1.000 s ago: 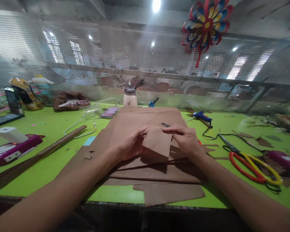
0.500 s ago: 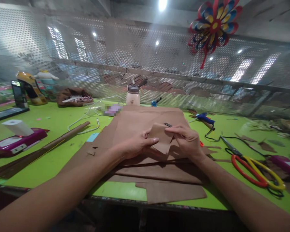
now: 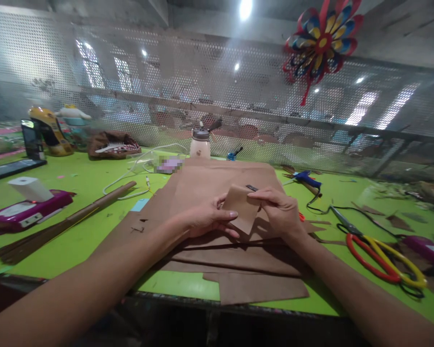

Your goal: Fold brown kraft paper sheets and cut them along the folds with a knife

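Sheets (image 3: 227,173), brown, papery, lie piled on green table (image 3: 181,286) from near edge inward; layers overlap, not countable. Judged: bulk of pile left unworked.

Small paper (image 3: 240,208), 1 piece as far as seen, is up in the air above the pile, separate from it. Left hand (image 3: 206,219): clamped on small paper, thumb on near face, fingers behind. Right hand (image 3: 280,212): thumb and forefinger pressed together on dark tool (image 3: 251,187), 1, at the paper's upper right; whether they pinch paper too, cannot tell. Judged: work on this piece is mid-course, not complete; no finished item identifiable.

Other counts, near to far: scissors (image 3: 383,262), 1 pair; power strips (image 3: 29,214), 2, one per side; glue gun (image 3: 308,180), 1; bottle (image 3: 200,147), 1; hanging flower ornament (image 3: 322,43), 1.
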`<state>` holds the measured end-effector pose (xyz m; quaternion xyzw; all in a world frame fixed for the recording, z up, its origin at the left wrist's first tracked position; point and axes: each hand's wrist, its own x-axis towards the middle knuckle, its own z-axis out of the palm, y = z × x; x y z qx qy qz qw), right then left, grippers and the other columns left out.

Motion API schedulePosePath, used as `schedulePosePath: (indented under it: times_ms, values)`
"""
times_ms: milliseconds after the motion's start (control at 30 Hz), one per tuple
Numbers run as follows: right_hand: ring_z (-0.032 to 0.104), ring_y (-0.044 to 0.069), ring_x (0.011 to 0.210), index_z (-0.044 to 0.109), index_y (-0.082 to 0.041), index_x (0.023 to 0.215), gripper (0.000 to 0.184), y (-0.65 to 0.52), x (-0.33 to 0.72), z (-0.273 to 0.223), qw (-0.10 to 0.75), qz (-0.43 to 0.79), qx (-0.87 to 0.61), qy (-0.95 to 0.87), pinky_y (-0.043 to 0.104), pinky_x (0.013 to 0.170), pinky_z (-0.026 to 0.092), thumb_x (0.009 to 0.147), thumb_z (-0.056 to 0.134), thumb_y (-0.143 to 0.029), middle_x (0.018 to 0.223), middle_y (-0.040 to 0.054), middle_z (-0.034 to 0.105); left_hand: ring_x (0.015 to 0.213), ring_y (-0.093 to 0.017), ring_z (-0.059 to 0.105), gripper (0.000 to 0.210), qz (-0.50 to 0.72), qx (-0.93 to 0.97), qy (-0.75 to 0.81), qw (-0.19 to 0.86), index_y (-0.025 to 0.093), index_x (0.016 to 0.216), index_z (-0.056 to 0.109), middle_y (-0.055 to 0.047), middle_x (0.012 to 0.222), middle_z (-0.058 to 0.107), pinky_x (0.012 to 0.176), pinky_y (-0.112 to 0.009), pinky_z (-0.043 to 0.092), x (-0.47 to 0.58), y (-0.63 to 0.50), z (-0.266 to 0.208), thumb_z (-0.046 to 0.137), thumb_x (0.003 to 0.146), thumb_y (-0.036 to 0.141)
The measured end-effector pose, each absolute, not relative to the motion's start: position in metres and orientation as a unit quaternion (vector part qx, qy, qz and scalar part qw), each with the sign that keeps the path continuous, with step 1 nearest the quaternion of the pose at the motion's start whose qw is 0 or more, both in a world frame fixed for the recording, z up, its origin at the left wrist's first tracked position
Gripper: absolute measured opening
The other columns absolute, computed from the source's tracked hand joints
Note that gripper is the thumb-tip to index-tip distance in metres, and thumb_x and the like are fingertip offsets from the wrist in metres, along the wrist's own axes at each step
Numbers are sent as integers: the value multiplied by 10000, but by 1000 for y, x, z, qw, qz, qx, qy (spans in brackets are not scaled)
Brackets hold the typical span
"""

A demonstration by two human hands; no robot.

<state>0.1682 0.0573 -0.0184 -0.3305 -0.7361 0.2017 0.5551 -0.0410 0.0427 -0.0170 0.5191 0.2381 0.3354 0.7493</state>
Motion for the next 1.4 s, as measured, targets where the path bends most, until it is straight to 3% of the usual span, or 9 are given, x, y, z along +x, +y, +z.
schedulePosePath:
  times_ms: [200,367,467,633,733,933,1233,1400]
  values:
    - [642,197,802,759,-242,773,199,57,164,-16,566,251,-383,-685,307,681,510,729,577,-176,796,31,730,963,-290,670,725,333,497,247,762,177,1368,382,-178,1193,615,863,-475,525,-40,40,-16,744,745,255]
    - [641,198,824,761,-232,791,219,55,165,-20,544,283,-398,-682,307,702,502,730,562,-166,823,27,734,1011,-238,643,622,393,457,304,738,152,1289,491,-166,1194,623,896,-370,493,-38,41,-12,754,737,268]
    - [638,193,846,757,-236,835,235,51,163,-22,523,293,-392,-698,303,718,499,760,547,-162,879,25,732,926,-204,662,600,431,455,320,711,174,1211,536,-116,1098,669,852,-332,499,-38,43,-12,802,678,242]
    - [584,138,617,739,-226,920,208,46,159,-20,526,318,-378,-692,281,603,484,765,603,-204,804,11,706,825,-183,674,412,443,463,290,711,135,989,600,-79,938,699,824,-318,506,-36,45,-14,816,644,196]
    - [590,147,619,715,-204,978,252,46,155,-18,554,356,-376,-652,285,596,495,740,676,-280,743,13,685,823,-189,671,440,440,467,296,707,133,1004,598,-81,944,693,800,-316,508,-36,43,-14,819,628,190]
    - [628,177,657,723,-174,780,205,49,153,-22,567,370,-384,-628,303,612,524,685,737,-355,741,54,715,787,-177,658,422,447,492,311,679,144,942,595,-58,904,684,761,-302,499,-36,44,-16,834,598,196]
    - [648,167,682,732,-176,793,181,51,154,-25,560,387,-377,-628,286,629,538,690,736,-325,764,40,730,845,-205,653,440,378,499,316,713,115,1016,653,-112,965,700,809,-334,485,-37,45,-18,819,622,217]
    - [658,163,679,731,-189,795,116,51,156,-23,559,327,-380,-661,279,627,548,709,694,-257,760,25,732,806,-188,660,407,385,491,311,717,110,1002,656,-110,940,708,789,-312,489,-34,42,-17,806,636,206]
